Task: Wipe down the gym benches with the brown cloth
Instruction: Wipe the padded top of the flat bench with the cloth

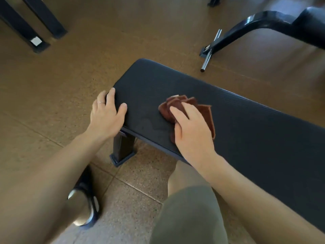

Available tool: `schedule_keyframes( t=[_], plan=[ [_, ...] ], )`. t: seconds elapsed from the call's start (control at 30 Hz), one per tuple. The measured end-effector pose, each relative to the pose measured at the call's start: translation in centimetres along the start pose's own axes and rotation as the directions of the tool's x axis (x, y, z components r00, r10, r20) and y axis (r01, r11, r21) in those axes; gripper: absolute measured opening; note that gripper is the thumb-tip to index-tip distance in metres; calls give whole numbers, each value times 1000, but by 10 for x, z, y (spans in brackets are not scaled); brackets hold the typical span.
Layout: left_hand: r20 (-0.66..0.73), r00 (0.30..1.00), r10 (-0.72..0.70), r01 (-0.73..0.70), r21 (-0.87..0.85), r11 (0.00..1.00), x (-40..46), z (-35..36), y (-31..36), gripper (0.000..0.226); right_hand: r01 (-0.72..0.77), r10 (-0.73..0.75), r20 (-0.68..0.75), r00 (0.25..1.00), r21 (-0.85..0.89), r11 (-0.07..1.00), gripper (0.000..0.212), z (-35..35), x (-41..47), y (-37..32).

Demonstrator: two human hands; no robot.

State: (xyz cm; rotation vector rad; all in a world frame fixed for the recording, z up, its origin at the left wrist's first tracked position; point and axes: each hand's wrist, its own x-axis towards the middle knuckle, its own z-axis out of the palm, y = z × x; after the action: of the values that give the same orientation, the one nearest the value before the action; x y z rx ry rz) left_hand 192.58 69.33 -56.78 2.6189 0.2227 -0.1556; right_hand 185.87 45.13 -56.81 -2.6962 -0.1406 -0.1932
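A flat black gym bench (237,124) runs from the middle of the view toward the lower right. The brown cloth (204,112) lies bunched on its pad near the left end. My right hand (191,131) lies on top of the cloth, pressing it against the pad, with its thumb curled round the cloth's near edge. My left hand (107,113) rests on the bench's left end, fingers wrapped over the edge and thumb on the top surface. A faint damp patch shows on the pad between the two hands.
The bench's front leg (123,150) stands on the brown tiled floor just past my knees. A second black bench (281,25) with a chrome bar (210,53) sits at the upper right. Dark equipment legs (33,23) stand at the upper left. My shoe (88,199) is at lower left.
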Motion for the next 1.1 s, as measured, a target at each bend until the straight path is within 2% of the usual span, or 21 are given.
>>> schedule_keyframes(
  t=[0.1, 0.17, 0.3, 0.47, 0.57, 0.67, 0.8, 0.9, 0.97, 1.1],
  plan=[
    [-20, 1000, -22, 18, -193, 981, 6, 0, -4, 59, 59, -57, 64, 996, -38, 998, 50, -2, -48, -13],
    [-65, 997, -45, 26, -265, 964, 8, 1, -6, 55, 84, -80, 79, 994, -56, 995, 50, -3, -50, -15],
    [-181, 982, -55, 4, -272, 962, 9, 8, -6, 50, 179, -176, 108, 978, -21, 984, 47, 6, -9, -26],
    [-174, 981, -87, 32, -295, 955, 16, 8, -3, 50, 309, -310, 27, 950, 12, 951, 37, 35, 81, -42],
    [-208, 970, -124, 58, -298, 953, 20, 10, 1, 48, 248, -248, 18, 968, 4, 969, 37, 49, 140, -57],
    [-218, 960, -177, 95, -344, 934, 24, 11, 2, 45, 156, -157, 24, 987, 10, 988, 37, 55, 155, -73],
    [-223, 948, -226, 129, -382, 915, 27, 13, 3, 44, 192, -194, 44, 980, 45, 980, 39, 36, 62, -68],
    [-257, 928, -270, 146, -416, 898, 27, 16, 5, 44, 253, -255, 120, 960, 30, 967, 39, 22, -1, -60],
    [-267, 920, -287, 151, -433, 889, 27, 17, 6, 45, 275, -277, 124, 953, 34, 961, 40, 22, 4, -57],
    [-288, 905, -312, 155, -460, 874, 27, 19, 8, 46, 270, -273, 44, 961, 62, 961, 38, 35, 74, -61]
  ],
)
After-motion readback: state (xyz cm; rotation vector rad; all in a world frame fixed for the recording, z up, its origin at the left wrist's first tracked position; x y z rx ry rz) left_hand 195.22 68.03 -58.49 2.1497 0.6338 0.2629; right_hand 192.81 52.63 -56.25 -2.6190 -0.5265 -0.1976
